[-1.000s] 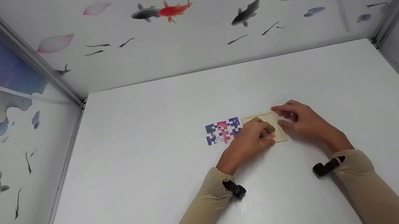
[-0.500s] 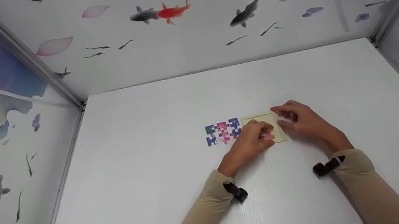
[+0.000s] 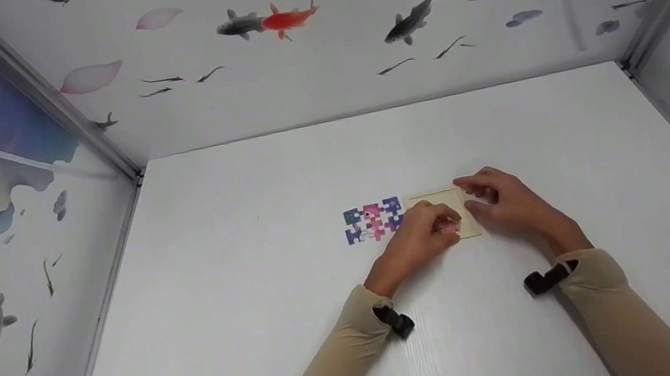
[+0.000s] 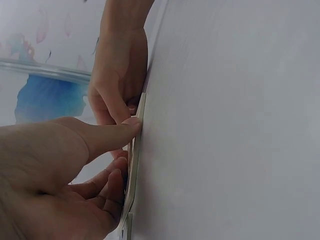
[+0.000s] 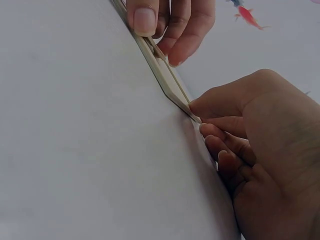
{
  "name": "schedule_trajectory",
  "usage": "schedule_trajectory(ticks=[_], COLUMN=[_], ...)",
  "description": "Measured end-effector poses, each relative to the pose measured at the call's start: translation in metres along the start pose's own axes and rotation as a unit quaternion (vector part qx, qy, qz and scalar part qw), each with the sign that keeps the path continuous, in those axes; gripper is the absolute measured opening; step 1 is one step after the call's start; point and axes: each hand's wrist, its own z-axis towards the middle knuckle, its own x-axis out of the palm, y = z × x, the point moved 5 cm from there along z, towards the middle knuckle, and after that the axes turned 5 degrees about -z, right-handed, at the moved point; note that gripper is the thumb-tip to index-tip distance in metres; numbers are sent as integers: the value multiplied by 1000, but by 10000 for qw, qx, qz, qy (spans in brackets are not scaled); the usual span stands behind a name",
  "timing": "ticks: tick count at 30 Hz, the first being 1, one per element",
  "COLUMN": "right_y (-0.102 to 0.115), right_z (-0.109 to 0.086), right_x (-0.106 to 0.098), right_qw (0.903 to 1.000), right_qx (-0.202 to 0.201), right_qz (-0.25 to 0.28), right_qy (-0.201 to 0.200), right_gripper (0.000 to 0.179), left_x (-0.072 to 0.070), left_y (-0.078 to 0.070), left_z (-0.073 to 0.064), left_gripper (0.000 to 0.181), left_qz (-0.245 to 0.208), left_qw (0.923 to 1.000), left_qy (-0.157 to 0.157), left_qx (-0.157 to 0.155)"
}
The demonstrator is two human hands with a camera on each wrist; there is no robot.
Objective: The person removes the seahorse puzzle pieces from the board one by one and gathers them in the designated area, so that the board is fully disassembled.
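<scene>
A shallow pale wooden puzzle tray [image 3: 470, 224] lies flat on the white table. My left hand [image 3: 416, 232] reaches over it, thumb and fingertips pinching a pink puzzle piece [image 3: 451, 227] low over its near part. Much of that piece is hidden by the fingers. Seen from the right wrist, the left thumb [image 5: 145, 22] is right at the tray's near rim. At the tray's right side, my right hand [image 3: 505, 198] grips the edge between thumb and forefinger. Its other fingers are curled below, as the right wrist view shows.
Just left of the tray, several blue and pink puzzle pieces [image 3: 372, 221] lie in two rows, partly behind the left hand. White walls printed with fish [image 3: 413, 17] stand behind and at the sides of the table [image 3: 234, 231].
The left fingers have shifted slightly, and more of the pink puzzle piece shows beneath them. The right hand keeps its hold on the tray's edge.
</scene>
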Motion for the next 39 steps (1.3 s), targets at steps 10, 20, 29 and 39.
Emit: schedule_trajectory(ticks=[10,20,29,39], right_y=[0,0,-4,-3], right_z=[1,1,0,0], right_x=[0,-2,-1,1], right_qw=[10000,10000,10000,10000], right_qx=[-38,-38,1,-14], right_qz=[0,-52,2,-54], right_qy=[-8,2,-2,17], right_gripper=[42,43,42,43], left_x=[-3,-5,-9,-31], left_y=[0,-2,-9,-18], left_z=[-2,0,-2,-11], left_gripper=[15,19,18,24], left_qz=[-130,-232,-256,2], left_qw=[9998,9993,9992,9957], left_qy=[-7,76,78,-493], left_qx=[143,282,312,785])
